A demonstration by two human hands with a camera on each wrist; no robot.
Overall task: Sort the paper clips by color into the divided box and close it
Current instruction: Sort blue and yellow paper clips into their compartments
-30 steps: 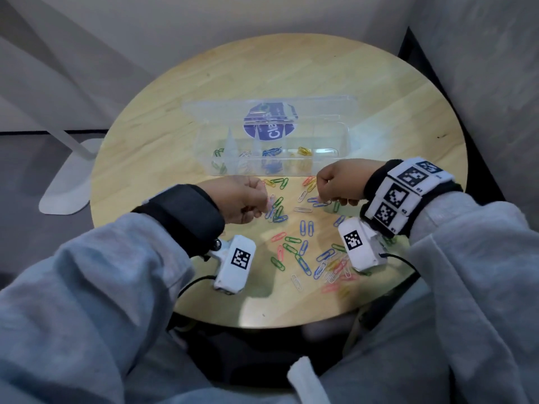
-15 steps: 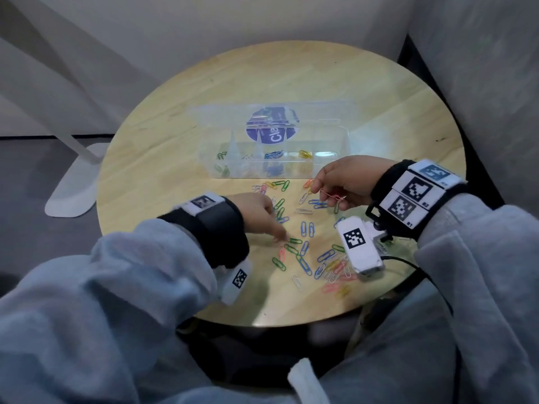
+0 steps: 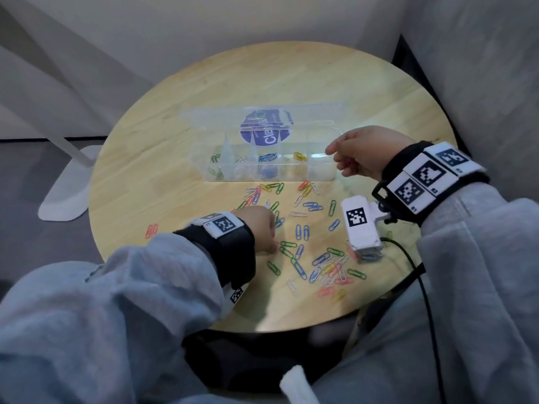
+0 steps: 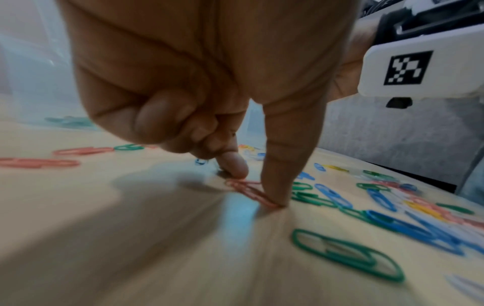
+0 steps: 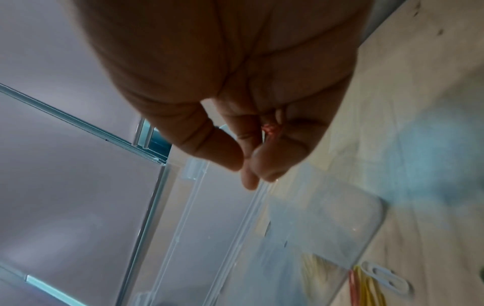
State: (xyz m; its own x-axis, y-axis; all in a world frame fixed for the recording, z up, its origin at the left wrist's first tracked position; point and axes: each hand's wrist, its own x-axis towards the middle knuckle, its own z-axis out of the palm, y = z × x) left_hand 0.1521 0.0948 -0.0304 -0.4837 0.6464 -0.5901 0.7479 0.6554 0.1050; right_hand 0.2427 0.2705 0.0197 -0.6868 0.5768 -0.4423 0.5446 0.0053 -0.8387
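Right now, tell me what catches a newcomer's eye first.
The bright scatter of paper clips across the round table, in front of the open clear box. The right hand hovers over the box's right end, curled round a red clip, while the left hand pinches a second red clip on the table.

Divided box: centre of frame, on bench, lid lying behind. Loose paper clips: on bench, below box, lower centre.

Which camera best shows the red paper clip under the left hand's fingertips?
The left wrist view: two fingertips of the left hand pinch the red clip close up. In the head view the hand hides it; the right wrist view misses it.
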